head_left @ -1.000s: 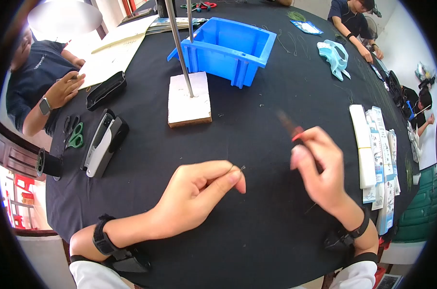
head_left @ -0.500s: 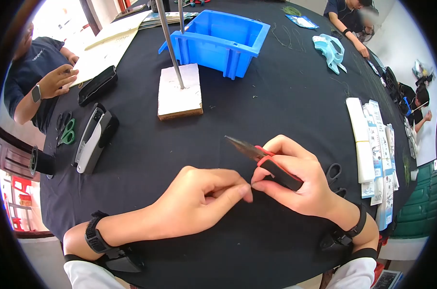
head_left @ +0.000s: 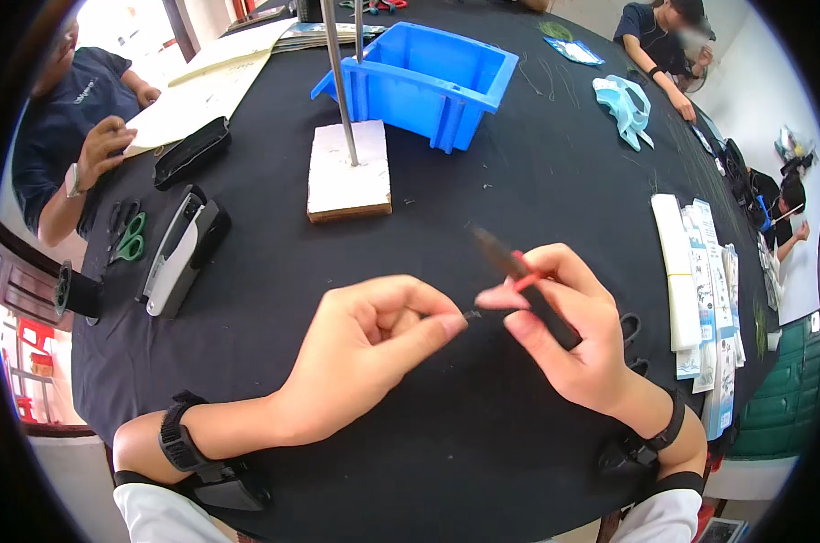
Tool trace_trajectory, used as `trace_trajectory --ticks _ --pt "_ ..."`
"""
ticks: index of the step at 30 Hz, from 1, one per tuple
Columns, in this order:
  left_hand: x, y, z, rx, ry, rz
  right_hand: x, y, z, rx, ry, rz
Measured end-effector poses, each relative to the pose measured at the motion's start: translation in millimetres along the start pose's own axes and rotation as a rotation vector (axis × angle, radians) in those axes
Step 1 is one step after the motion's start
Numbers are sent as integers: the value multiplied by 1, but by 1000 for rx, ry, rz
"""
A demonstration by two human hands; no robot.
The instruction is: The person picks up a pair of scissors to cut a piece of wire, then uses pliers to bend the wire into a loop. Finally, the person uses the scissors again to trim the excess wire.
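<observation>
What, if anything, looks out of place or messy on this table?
Nothing looks spilled. Mildly odd: the pale-blue item lies crumpled on the black cloth, right of the blue bin, whereas the long packets closer by lie grouped together. It looks casually dropped.

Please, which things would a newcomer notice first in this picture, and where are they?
The bright blue bin catches the eye first, near the top middle, on the black tablecloth. Nearer, around the centre, the right hand holds a red-handled tool beside the left hand, which pinches a tiny dark piece.
</observation>
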State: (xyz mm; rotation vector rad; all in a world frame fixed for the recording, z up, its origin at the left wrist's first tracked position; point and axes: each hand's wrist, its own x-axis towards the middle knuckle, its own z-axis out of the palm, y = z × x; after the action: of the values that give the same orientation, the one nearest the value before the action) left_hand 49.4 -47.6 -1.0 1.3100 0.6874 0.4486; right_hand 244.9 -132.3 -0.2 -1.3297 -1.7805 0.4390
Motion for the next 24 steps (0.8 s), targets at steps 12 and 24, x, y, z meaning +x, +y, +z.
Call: trace_trajectory --ticks 12,24 --pt "0 4 -9 -361 99 -60 1 -3 2 -301 -87 -47" --pt "0 5 -8 -352 102 -66 0 -3 4 -375 -50 -86"
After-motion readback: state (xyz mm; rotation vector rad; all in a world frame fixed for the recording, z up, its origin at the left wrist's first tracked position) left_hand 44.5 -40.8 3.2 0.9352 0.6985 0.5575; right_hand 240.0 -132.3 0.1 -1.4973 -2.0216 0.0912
